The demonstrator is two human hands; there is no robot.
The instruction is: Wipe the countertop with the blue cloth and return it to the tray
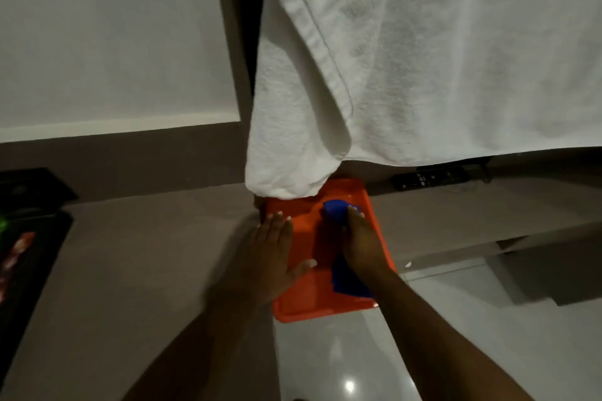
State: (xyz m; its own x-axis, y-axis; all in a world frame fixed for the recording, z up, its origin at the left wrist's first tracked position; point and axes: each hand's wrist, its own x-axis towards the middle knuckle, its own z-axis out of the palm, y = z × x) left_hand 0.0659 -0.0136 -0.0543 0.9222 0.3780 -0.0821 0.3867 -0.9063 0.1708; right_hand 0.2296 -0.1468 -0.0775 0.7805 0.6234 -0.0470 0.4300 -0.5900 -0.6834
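Note:
An orange tray (312,303) lies on the brown countertop (146,254), with its near end reaching past the counter's corner. The blue cloth (337,210) lies in the tray under my right hand (363,239), which presses on it with curled fingers; blue shows beyond the fingertips and beside the wrist. My left hand (270,251) rests flat with fingers spread, half on the tray's left rim and half on the counter, holding nothing.
A large white towel (423,58) hangs down from above and covers the tray's far end. A black remote (430,177) lies at the back right. A dark tray with packets (26,251) sits at the left edge. Glossy floor (342,368) lies below.

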